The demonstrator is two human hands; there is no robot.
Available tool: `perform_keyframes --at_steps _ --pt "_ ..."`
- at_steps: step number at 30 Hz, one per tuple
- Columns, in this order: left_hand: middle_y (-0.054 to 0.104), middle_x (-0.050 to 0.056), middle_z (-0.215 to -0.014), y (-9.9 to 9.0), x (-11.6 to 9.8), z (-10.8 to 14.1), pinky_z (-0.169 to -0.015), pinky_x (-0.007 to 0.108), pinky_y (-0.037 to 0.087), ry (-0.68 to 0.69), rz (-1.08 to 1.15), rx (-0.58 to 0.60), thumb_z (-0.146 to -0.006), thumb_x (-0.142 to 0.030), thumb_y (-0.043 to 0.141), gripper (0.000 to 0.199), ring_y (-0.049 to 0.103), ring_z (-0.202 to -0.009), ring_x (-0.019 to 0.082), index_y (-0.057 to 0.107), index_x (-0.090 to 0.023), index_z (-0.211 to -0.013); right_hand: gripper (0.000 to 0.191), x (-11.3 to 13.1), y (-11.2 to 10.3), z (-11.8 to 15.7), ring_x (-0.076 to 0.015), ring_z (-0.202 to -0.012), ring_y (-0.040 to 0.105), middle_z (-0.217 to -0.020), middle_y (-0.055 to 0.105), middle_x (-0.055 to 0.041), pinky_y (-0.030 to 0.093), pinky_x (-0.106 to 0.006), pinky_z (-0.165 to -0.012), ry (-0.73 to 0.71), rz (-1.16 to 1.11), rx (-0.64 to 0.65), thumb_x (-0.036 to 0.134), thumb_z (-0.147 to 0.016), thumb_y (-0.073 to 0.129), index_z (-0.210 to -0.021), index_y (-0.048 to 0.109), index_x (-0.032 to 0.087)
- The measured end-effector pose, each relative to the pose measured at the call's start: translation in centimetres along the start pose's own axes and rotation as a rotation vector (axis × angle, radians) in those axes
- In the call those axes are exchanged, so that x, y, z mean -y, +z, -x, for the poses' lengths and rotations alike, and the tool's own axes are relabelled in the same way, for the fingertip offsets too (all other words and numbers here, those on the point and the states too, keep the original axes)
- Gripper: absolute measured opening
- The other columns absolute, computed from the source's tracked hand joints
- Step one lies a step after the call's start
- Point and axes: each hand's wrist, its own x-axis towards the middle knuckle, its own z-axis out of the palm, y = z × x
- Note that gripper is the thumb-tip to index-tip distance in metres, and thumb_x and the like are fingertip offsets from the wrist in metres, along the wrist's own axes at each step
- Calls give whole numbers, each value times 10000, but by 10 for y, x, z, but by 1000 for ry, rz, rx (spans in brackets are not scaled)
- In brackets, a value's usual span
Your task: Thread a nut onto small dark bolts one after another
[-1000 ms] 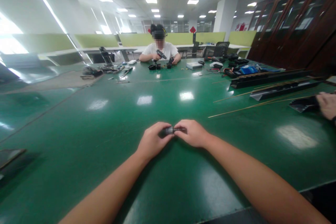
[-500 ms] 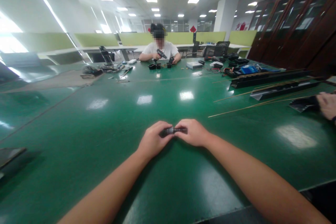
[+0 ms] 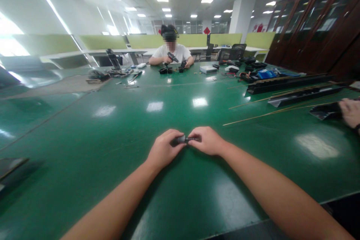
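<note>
A dark cylinder (image 3: 181,140), its long axis running left to right, is pinched at opposite ends by the left hand (image 3: 164,146) and right hand (image 3: 208,141), turned inward over a desk (image 3: 126,120).

No text, brand or number is legible. A red diamond-shaped sign (image 3: 207,30) is visible beyond the far edge of the glossy green table (image 3: 126,127), above a yellow-green partition panel (image 3: 194,41); a red wall graphic (image 3: 259,28) is located beyond the far right corner, left of the dark red-brown wooden cabinet (image 3: 298,32). Any characters on either are too small to read.
</note>
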Motion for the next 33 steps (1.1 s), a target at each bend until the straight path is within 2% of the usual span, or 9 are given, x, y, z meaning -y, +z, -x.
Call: perform_keyframes --at_steps 14,33 --pt "684 56 -973 -1 0 0 -828 331 533 -20 -2 -8 -813 -249 694 173 642 -912 195 663 -202 -977 97 -1 -2 0 -141 -745 610 -834 706 -25 429 -240 -685 5 -12 3 228 -824 683 -899 722 182" --pt "683 45 -972 -1 5 1 -804 325 533 -51 -26 -48 -786 -253 720 216 643 -889 195 654 -203 -985 106 -4 -4 -1 -132 -712 592 -803 698 -17 413 -242 -670 81 0 -15 254 -817 701 -891 733 185"
